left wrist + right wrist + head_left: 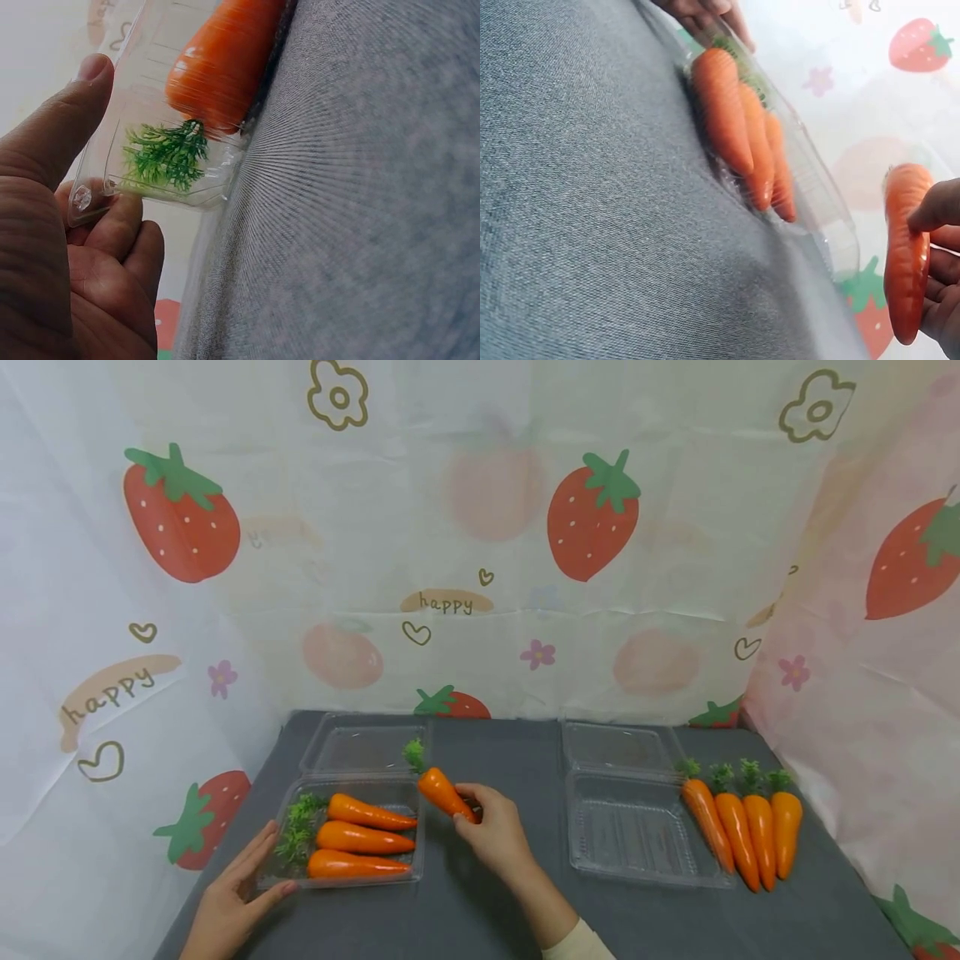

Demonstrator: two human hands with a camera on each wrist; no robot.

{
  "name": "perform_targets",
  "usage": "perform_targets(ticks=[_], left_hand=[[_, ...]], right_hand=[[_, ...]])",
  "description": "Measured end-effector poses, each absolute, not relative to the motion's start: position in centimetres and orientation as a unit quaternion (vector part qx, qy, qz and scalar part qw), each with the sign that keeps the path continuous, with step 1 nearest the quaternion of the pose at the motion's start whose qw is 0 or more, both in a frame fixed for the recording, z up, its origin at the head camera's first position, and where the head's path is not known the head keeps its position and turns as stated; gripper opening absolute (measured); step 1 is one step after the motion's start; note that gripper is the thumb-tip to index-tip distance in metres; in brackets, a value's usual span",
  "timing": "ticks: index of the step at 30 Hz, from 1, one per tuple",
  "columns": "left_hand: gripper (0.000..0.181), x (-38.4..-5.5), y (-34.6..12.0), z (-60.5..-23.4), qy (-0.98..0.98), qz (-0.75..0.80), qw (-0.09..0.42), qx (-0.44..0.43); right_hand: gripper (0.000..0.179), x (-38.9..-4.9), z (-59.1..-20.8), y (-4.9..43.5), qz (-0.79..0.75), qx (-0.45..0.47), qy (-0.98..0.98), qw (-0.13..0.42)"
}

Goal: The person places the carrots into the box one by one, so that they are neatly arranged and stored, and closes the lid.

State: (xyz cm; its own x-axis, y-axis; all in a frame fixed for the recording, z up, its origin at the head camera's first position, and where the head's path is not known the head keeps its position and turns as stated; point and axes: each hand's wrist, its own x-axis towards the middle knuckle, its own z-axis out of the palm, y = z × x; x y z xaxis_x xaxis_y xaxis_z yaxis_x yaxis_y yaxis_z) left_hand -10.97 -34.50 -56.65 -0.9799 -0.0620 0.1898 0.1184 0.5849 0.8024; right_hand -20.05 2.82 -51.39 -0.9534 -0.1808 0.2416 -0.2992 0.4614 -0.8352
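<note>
My right hand [495, 827] pinches a toy carrot [441, 789] by its narrow end, thumb on one side and fingers on the other. The carrot's green top points up and away, just right of the left clear plastic box [422, 852]. Three carrots [365, 837] lie side by side in that box, tips to the right and leafy tops [297, 831] to the left. At the box's front left corner, my left hand [232, 885] grips the rim. In the left wrist view its thumb [82, 101] and curled fingers [124, 229] lie around the corner.
A second clear plastic box [633, 866] stands open on the right, holding nothing. Several carrots [742, 835] lie in a row along its right side, one overlapping the rim. Both lids [367, 747] lie folded back toward the patterned curtain [480, 660]. Grey cloth [495, 918] covers the table.
</note>
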Motion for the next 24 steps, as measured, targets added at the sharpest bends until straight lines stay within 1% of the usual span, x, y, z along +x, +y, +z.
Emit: perform_targets(ticks=[24], left_hand=[[0.082, -11.0, -34.5, -56.8, -0.876, -0.469, 0.104, -0.029]], right_hand=[[0.036, -20.9, -49.5, 1.1, 0.498, 0.223, -0.837, 0.038]])
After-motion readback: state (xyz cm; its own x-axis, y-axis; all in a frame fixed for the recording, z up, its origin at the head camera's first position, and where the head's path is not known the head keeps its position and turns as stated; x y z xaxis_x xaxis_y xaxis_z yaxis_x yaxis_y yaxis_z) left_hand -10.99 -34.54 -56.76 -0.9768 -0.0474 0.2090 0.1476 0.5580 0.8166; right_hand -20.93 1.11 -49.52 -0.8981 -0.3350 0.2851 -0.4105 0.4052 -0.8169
